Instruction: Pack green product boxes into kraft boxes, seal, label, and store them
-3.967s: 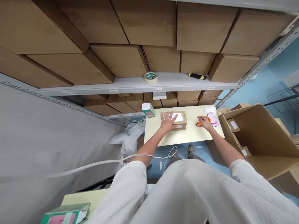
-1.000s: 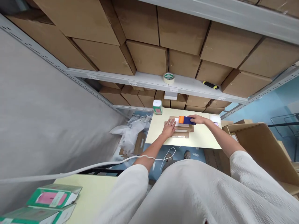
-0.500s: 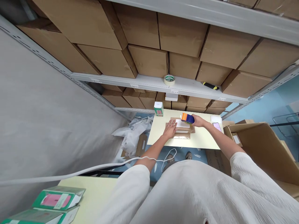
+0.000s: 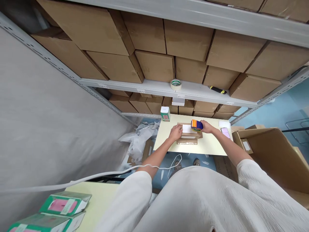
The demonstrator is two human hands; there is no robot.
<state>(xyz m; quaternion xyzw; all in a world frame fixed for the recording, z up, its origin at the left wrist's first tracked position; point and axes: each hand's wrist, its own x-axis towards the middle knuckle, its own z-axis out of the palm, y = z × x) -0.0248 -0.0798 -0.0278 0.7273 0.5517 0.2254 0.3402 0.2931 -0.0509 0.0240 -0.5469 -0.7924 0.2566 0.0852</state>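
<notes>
On the small cream table lies a flat brown cardboard box (image 4: 193,134) with a white label (image 4: 186,129) on its top. Its near flap extends towards me and shines as if taped. My left hand (image 4: 176,132) grips the box's left end, with the fingers bent at the edge. Wrapped round an orange and dark blue tape dispenser (image 4: 197,125), my right hand (image 4: 206,126) holds it over the right part of the box top. The fingers' far side and the dispenser's underside are hidden.
A green-and-white box (image 4: 165,114) and a phone (image 4: 226,133) stand and lie on the table (image 4: 213,146). The shelf holds a tape roll (image 4: 176,84), a utility knife (image 4: 217,90) and several cartons. An open carton (image 4: 270,151) stands right; a white cable (image 4: 101,174) crosses left.
My left hand has gone from lying spread on the box top to bent fingers at its left end. The tape dispenser in my right hand has moved slightly right and turned.
</notes>
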